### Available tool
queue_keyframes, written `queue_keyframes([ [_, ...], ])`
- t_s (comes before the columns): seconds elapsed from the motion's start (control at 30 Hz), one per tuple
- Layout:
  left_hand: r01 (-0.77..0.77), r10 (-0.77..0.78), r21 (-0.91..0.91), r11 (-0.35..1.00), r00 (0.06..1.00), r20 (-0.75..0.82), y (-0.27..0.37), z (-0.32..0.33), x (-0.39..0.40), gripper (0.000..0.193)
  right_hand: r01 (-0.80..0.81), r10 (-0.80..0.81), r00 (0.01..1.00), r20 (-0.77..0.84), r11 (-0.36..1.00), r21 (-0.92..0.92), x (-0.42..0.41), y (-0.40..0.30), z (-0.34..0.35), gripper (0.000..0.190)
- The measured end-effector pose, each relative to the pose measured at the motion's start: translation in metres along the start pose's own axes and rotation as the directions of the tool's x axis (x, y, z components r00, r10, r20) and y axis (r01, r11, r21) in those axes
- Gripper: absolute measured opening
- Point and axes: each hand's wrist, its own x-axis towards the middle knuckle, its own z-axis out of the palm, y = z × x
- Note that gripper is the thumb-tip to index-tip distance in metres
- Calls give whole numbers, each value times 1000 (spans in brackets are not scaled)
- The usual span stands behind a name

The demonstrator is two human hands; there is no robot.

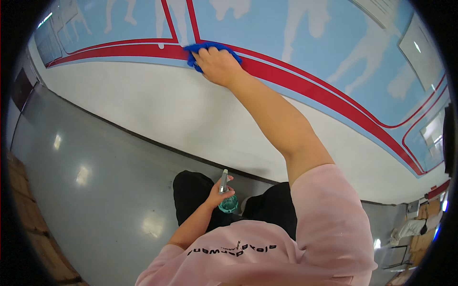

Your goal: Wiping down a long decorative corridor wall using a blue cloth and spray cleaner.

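Note:
My right hand [219, 65] presses a blue cloth [232, 53] flat against the lower part of a wall graphic [264, 26]. The cloth covers part of the graphic's red band [286, 79], just below the foot of two upright red lines. Low down between my knees, my left hand [219, 192] grips a spray bottle [228, 204] by its neck. The bottle has a translucent green body and a grey-white trigger head pointing towards the wall. White figure silhouettes stand on the graphic's light blue ground.
Below the graphic runs a white wall [161, 100] with a dark baseboard [143, 137]. Grey glossy floor [107, 178] reflects the lights. Cardboard boxes [39, 228] line the left edge. White panels [417, 53] hang at upper right. A person [411, 228] is far off at right.

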Motion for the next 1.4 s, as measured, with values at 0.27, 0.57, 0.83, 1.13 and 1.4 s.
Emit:
queue_keyframes([
  [0.27,-10,10,-42,999,1000,3,-7,-4,-4,63,167,-162,969,185,986,-12,-80,60,-45,39],
  [0.57,54,-54,-17,998,998,29,-2,-4,0,63,-321,256,924,-285,922,-214,-31,187,-165,40],
  [0.83,52,-55,62,997,997,45,-1,4,6,60,-252,199,926,-321,959,-133,-89,128,-97,54],
  [1.13,47,-47,36,998,999,-13,-13,2,3,60,-43,35,993,111,996,79,-214,68,-58,43],
  [1.4,58,-58,20,998,998,-28,-8,4,3,60,-17,25,998,60,992,-126,-228,165,-132,45],
])
